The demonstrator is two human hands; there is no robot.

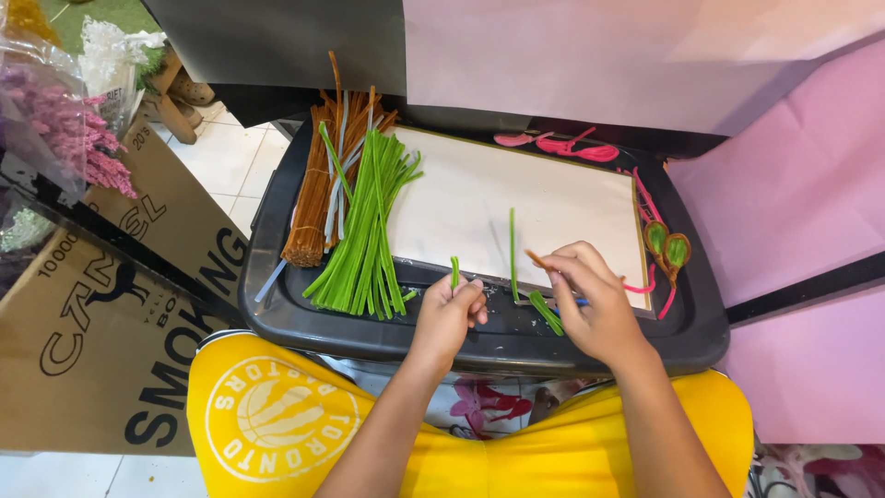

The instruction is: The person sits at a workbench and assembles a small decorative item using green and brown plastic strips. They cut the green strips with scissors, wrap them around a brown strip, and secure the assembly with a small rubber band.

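My left hand (451, 312) is closed around a short green pipe cleaner piece (454, 270) that sticks up from the fist. My right hand (595, 300) pinches a thin orange stick (536, 259) between thumb and fingers, and something blue shows under the palm. One long green pipe cleaner (513, 251) lies on the white board (516, 198) between the hands. A short green piece (546, 312) rests by my right hand. All sit on a dark grey plastic lid (277, 304) across my lap.
A bundle of green pipe cleaners (367, 226) and a bundle of brown ones (312, 198) lie at the lid's left. Pink shaped pieces (567, 145) and green-and-pink loops (667, 249) lie at the back and right. A cardboard box (101, 350) stands left, pink paper sheets (793, 184) right.
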